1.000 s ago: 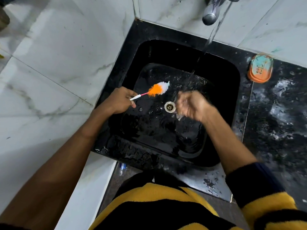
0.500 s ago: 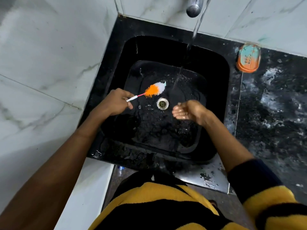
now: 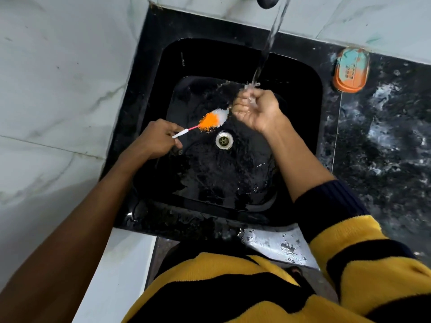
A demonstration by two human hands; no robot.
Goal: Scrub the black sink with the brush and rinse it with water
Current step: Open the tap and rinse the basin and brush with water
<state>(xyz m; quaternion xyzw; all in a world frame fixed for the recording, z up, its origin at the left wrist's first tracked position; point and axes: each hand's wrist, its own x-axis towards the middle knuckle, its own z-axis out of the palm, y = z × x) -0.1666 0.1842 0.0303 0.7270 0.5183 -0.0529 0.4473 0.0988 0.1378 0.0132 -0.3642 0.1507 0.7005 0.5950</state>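
Observation:
The black sink is wet, with a metal drain in its floor. Water streams from the tap at the top edge. My left hand grips the thin white handle of a small brush with orange and white bristles, held just above the sink floor, left of the drain. My right hand is cupped under the stream with fingers curled, catching water; it holds no object. The brush tip is close beside my right hand.
An orange soap dish sits on the speckled black counter to the right of the sink. White marble tiles cover the wall on the left and behind. The sink's front rim is wet.
My right hand rose from low over the sink floor up into the water stream and cupped. The left hand kept hold of the brush, which barely moved.

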